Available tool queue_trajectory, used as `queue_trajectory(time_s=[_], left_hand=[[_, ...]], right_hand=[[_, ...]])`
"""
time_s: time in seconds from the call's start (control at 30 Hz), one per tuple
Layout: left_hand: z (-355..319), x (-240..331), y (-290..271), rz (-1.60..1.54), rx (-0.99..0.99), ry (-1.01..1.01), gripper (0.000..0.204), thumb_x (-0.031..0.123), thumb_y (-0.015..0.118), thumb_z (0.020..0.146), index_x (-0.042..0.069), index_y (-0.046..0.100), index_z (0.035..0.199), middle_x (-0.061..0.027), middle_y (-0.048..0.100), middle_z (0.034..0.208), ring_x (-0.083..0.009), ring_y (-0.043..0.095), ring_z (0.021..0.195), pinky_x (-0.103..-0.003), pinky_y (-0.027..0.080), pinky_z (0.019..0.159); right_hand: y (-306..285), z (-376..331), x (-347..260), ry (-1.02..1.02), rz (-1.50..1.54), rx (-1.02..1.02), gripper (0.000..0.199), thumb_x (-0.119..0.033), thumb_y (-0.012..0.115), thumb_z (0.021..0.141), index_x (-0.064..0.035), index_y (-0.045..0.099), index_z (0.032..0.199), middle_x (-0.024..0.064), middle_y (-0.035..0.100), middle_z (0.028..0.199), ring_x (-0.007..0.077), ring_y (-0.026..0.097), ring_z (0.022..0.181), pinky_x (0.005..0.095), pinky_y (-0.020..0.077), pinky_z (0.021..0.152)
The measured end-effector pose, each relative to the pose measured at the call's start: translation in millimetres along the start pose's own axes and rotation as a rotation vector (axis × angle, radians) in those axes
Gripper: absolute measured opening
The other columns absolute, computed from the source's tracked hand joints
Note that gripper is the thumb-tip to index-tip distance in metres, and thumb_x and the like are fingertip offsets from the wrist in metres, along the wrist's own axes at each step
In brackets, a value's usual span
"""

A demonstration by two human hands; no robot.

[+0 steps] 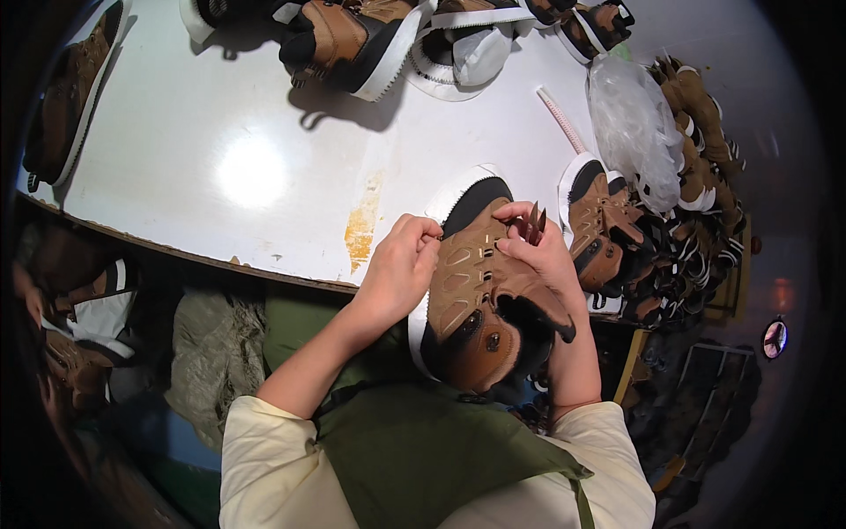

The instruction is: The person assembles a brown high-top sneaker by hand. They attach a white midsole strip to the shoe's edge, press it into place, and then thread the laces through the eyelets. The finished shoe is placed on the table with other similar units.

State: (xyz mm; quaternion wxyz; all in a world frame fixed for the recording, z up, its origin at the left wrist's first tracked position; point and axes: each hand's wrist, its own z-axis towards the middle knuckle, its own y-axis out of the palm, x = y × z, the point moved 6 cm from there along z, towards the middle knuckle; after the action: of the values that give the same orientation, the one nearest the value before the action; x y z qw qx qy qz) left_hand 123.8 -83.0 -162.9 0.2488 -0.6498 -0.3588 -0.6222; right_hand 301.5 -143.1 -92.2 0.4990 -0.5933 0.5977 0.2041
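Brown shoe (460, 331), centre of frame, between our hands: left hand (401, 264), fingertips pinched together at its white left edge, anything held we cannot tell; right hand (545, 256), grasping its right side, dark pointed tool (534, 224) among the fingers. Just right, we list another shoe (602, 264); clear bag (634, 123), upper right; shoes (339, 40) along the top; white table (194, 115), upper left; green apron (423, 454), lower centre.
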Motion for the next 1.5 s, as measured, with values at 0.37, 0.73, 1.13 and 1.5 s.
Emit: queue_trajectory(time_s=[0.37,0.73,1.13,1.5], left_hand=[[-23,-2,6,-0.310,0.039,-0.019,0.046,-0.002,0.054,0.090,-0.001,0.036,0.132,-0.0158,0.038,0.136,-0.0221,0.040,0.128,-0.032,0.038,0.103],[-26,18,22,-0.337,0.022,-0.057,0.043,0.000,0.061,0.086,-0.004,0.051,0.128,-0.0116,0.054,0.126,-0.0167,0.048,0.120,-0.029,0.038,0.103],[-26,78,-22,-0.289,-0.239,-0.135,0.042,0.002,0.067,0.081,-0.006,0.056,0.121,-0.0118,0.060,0.118,-0.0157,0.054,0.110,-0.028,0.045,0.094],[-16,64,-21,-0.324,-0.278,-0.219,0.043,-0.004,0.070,0.075,-0.004,0.059,0.117,-0.0091,0.062,0.112,-0.0142,0.062,0.098,-0.026,0.053,0.087]], right_hand=[[-10,10,13,0.024,0.037,-0.039,0.030,-0.006,0.073,0.076,-0.0043,0.061,0.103,-0.0089,0.048,0.074,0.0003,0.044,0.067,0.0151,0.0350,0.062],[-2,-11,9,-0.054,0.246,-0.068,0.022,-0.010,0.064,0.086,-0.0034,0.057,0.106,-0.0083,0.049,0.075,0.0013,0.045,0.066,0.0151,0.0359,0.061],[23,-73,-50,-0.713,-0.275,-0.076,0.031,-0.012,0.058,0.093,-0.0026,0.062,0.123,0.0061,0.046,0.108,0.0109,0.051,0.090,0.0238,0.0450,0.077],[22,-68,-43,-0.811,-0.367,-0.090,0.038,-0.004,0.070,0.081,-0.0037,0.064,0.119,0.0074,0.051,0.111,0.0128,0.054,0.081,0.0245,0.0478,0.072]])
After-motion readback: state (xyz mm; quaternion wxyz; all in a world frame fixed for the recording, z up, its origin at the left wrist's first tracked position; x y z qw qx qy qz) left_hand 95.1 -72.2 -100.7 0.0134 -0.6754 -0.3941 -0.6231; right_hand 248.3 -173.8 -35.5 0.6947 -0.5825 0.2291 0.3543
